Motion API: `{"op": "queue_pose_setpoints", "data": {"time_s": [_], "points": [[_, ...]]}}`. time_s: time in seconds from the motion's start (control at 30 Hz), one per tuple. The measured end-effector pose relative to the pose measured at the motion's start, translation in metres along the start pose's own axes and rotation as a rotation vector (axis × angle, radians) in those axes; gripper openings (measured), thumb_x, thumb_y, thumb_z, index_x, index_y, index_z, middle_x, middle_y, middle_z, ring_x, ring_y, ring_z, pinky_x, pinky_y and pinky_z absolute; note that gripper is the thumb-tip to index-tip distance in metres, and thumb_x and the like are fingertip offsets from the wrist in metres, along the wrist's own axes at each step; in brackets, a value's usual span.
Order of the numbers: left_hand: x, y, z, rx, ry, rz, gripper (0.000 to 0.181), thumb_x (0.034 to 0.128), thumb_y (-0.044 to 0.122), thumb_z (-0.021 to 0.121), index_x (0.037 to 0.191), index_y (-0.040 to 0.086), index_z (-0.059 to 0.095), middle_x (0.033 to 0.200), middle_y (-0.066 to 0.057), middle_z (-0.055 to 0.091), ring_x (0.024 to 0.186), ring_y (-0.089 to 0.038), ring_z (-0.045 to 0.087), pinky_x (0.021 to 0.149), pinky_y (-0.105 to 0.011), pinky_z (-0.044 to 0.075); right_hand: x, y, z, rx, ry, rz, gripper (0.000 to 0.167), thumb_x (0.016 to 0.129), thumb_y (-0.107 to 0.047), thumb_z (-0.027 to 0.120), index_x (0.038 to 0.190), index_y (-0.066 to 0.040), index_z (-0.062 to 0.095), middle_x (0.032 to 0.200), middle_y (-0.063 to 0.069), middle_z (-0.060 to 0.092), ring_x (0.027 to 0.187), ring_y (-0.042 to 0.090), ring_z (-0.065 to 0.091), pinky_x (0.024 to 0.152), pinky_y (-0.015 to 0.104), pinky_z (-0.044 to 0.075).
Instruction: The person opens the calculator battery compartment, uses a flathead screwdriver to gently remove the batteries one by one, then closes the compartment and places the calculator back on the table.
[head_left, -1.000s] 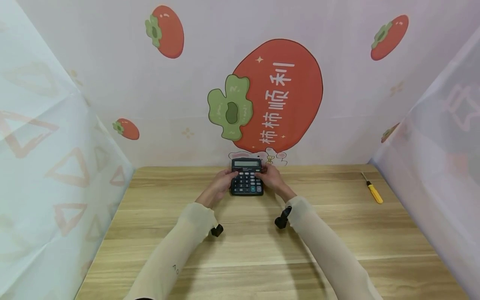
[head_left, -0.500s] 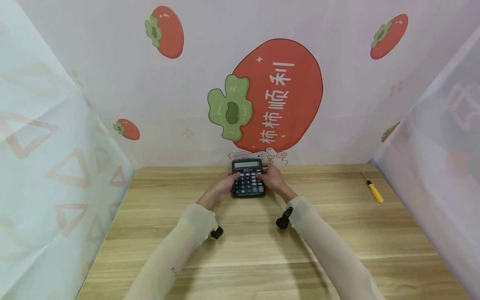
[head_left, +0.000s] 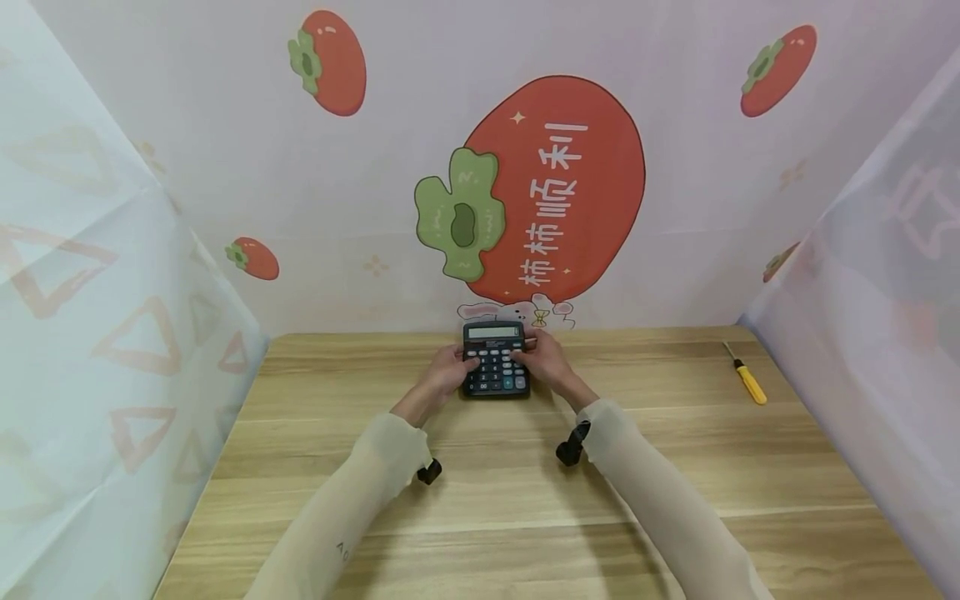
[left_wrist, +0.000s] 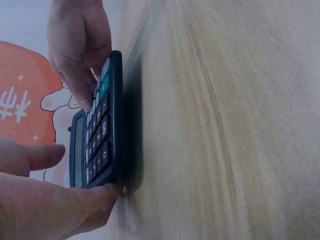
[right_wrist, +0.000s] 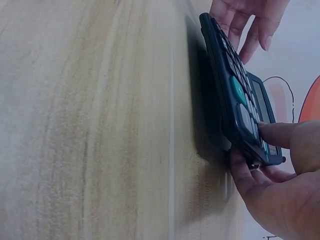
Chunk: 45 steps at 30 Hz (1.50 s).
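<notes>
A black desk calculator [head_left: 497, 372] faces up near the table's back edge, its display at the far end. A dark shadow lies under it in both wrist views. My right hand [head_left: 546, 358] pinches its right side, thumb on the upper keys, fingers [right_wrist: 241, 172] beneath. At the left side is my left hand [head_left: 442, 371]. In the left wrist view its thumb [left_wrist: 46, 156] stands off the keys, while the fingers [left_wrist: 107, 192] touch the calculator's side edge. The undersides of the fingers are partly hidden.
A screwdriver with a yellow handle [head_left: 751, 387] lies at the right of the wooden table [head_left: 495, 500]. A back wall [head_left: 375, 192] printed with persimmons rises right behind the calculator. Pale side walls flank the table.
The calculator has shifted slightly toward me. My left thumb has slid down along its left side, and my right hand has kept its grip.
</notes>
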<state>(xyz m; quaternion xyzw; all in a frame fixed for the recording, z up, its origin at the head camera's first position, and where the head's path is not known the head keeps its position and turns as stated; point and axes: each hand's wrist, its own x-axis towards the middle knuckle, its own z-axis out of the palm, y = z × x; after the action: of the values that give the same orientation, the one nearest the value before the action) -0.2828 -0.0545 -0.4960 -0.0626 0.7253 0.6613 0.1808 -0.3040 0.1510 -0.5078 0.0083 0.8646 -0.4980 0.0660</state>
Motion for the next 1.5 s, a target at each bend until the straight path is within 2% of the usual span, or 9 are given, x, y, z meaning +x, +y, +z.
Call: {"op": "queue_pose_setpoints", "data": {"time_s": [0.3, 0.6, 0.87, 1.07, 1.3, 1.5], "points": [[-0.006, -0.002, 0.002, 0.057, 0.021, 0.046, 0.044, 0.1073, -0.001, 0.053, 0.150, -0.011, 0.044, 0.137, -0.027, 0.062, 0.120, -0.031, 0.065, 0.102, -0.039, 0.058, -0.006, -0.001, 0.000, -0.014, -0.025, 0.013, 0.047, 0.103, -0.012, 0.071, 0.145, 0.004, 0.057, 0.127, 0.020, 0.070, 0.111, 0.028, 0.068, 0.100, 0.042, 0.059], [-0.010, -0.004, 0.003, 0.102, 0.048, 0.056, 0.056, 0.1032, -0.008, 0.056, 0.156, -0.010, 0.039, 0.145, -0.029, 0.057, 0.130, -0.036, 0.061, 0.110, -0.044, 0.053, -0.008, 0.000, 0.000, -0.018, -0.057, 0.033, 0.041, 0.104, -0.014, 0.070, 0.141, 0.002, 0.062, 0.125, 0.018, 0.071, 0.106, 0.026, 0.066, 0.102, 0.041, 0.058], [-0.009, -0.009, 0.002, 0.098, 0.047, 0.095, 0.058, 0.0980, -0.014, 0.061, 0.153, -0.010, 0.043, 0.140, -0.028, 0.061, 0.126, -0.035, 0.064, 0.107, -0.041, 0.055, -0.010, 0.000, 0.000, 0.011, -0.062, 0.028, 0.041, 0.104, -0.014, 0.069, 0.140, 0.004, 0.062, 0.126, 0.019, 0.071, 0.107, 0.026, 0.065, 0.104, 0.042, 0.057], [-0.008, -0.011, 0.001, 0.100, 0.053, 0.092, 0.059, 0.0969, -0.016, 0.063, 0.153, -0.011, 0.044, 0.140, -0.028, 0.062, 0.126, -0.034, 0.064, 0.104, -0.039, 0.057, -0.011, 0.000, 0.000, 0.032, -0.059, 0.038, 0.039, 0.104, -0.012, 0.070, 0.139, 0.005, 0.063, 0.124, 0.019, 0.071, 0.106, 0.025, 0.066, 0.101, 0.041, 0.058], [-0.011, -0.010, 0.001, 0.126, 0.068, 0.084, 0.059, 0.0972, -0.014, 0.064, 0.153, -0.010, 0.044, 0.140, -0.027, 0.061, 0.127, -0.034, 0.063, 0.106, -0.039, 0.056, -0.012, 0.000, -0.001, 0.046, -0.058, 0.041, 0.042, 0.105, -0.014, 0.069, 0.141, 0.004, 0.061, 0.127, 0.020, 0.069, 0.109, 0.027, 0.065, 0.104, 0.043, 0.057], [-0.013, -0.010, 0.000, 0.127, 0.065, 0.089, 0.058, 0.0969, -0.015, 0.064, 0.152, -0.010, 0.046, 0.138, -0.026, 0.063, 0.124, -0.034, 0.065, 0.103, -0.038, 0.058, -0.013, 0.001, -0.001, 0.048, -0.046, 0.035, 0.041, 0.106, -0.015, 0.068, 0.142, 0.003, 0.060, 0.127, 0.020, 0.069, 0.108, 0.027, 0.067, 0.100, 0.041, 0.059]]}}
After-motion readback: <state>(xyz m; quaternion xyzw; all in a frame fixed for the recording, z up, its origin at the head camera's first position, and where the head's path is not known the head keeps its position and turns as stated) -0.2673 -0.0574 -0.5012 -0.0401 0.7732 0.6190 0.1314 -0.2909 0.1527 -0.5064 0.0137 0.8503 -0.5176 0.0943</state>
